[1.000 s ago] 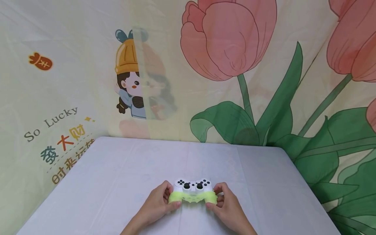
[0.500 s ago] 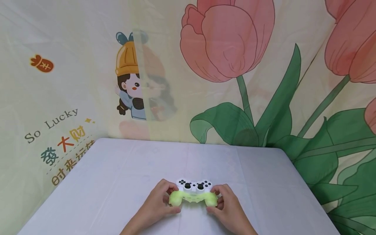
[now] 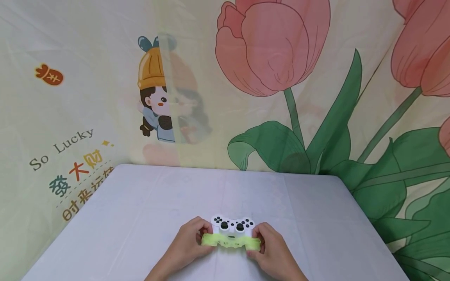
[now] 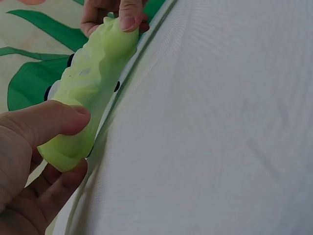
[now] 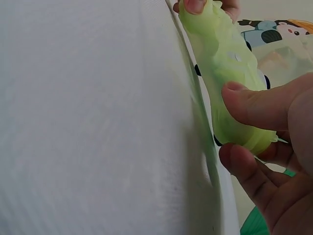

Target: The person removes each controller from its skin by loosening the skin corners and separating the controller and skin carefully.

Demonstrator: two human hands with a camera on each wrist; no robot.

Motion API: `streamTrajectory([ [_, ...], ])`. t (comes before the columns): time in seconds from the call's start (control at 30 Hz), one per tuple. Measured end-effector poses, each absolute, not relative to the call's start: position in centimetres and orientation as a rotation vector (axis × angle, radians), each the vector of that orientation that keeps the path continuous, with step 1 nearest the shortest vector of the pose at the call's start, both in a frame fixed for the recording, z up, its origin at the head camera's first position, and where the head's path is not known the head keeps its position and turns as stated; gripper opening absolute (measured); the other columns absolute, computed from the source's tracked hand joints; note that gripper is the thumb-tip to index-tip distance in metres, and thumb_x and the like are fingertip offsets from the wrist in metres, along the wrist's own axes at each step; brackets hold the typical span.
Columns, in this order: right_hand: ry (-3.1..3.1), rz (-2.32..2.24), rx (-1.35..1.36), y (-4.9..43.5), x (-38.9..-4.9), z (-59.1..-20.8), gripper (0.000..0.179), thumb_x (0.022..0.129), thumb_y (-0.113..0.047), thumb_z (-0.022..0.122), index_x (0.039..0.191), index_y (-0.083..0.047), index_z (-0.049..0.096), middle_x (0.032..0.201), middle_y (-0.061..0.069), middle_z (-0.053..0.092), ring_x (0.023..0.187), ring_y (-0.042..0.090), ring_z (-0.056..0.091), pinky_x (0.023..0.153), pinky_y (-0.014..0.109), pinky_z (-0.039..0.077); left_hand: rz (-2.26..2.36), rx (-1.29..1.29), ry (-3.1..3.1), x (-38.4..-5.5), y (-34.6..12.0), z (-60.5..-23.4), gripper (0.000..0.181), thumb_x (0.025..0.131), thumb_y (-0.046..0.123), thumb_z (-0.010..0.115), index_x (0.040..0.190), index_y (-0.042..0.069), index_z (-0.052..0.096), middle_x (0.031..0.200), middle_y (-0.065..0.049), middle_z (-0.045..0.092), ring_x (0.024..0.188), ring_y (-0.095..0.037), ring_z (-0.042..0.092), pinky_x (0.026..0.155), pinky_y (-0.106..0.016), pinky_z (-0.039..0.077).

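A white game controller (image 3: 232, 221) with black buttons and two black thumbsticks faces up between the two hands, low in the head view. A translucent yellow-green silicone cover (image 3: 231, 242) spans its near side and both grips. The left hand (image 3: 192, 240) pinches the left end, its thumb pressing the cover (image 4: 93, 83) in the left wrist view, fingers curled beneath. At the right end, the right hand (image 3: 271, 248) pinches in the same way; its thumb lies on the cover (image 5: 234, 105) in the right wrist view. Most of the controller's white body is hidden by the cover in both wrist views.
A table with a pale lavender-white cloth (image 3: 158, 203) lies under the hands. Behind it hangs a printed backdrop (image 3: 197, 23) with tulips, leaves, a cartoon figure and lettering.
The controller tips so more of its white body shows below the thumbsticks. The cover now looks like a narrower band, lower on the grips. Both hands have shifted slightly with it.
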State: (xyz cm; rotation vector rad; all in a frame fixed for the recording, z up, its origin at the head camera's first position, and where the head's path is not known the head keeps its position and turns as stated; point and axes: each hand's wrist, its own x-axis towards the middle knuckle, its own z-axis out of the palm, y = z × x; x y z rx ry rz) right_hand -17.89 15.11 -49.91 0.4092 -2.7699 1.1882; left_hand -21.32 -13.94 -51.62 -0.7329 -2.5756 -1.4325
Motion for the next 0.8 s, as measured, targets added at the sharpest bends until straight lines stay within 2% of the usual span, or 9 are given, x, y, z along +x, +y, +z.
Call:
streamTrajectory([
  [0.27,-2.732,1.167,0.427,15.07,-17.78,-50.04,0.048,0.074,-0.008,0.097,0.095,-0.023,0.056,0.088,-0.011,0.052,0.072,0.006,0.052,0.061,0.021,0.047,-1.394,-0.723,-2.610,-21.33,-14.06,-51.85,0.043,0.072,0.013,0.096,0.092,0.034,0.064,0.087,0.013,0.059,0.076,-0.004,0.056,0.066,-0.022,0.053],
  [0.8,-2.695,1.098,0.391,14.84,-17.88,-50.03,0.050,0.071,-0.011,0.099,0.091,-0.024,0.055,0.082,-0.012,0.050,0.070,0.004,0.050,0.061,0.020,0.045,-1.410,-0.628,-2.621,-21.20,-13.83,-51.48,0.040,0.072,0.015,0.098,0.088,0.032,0.066,0.083,0.012,0.059,0.073,-0.006,0.057,0.065,-0.021,0.052],
])
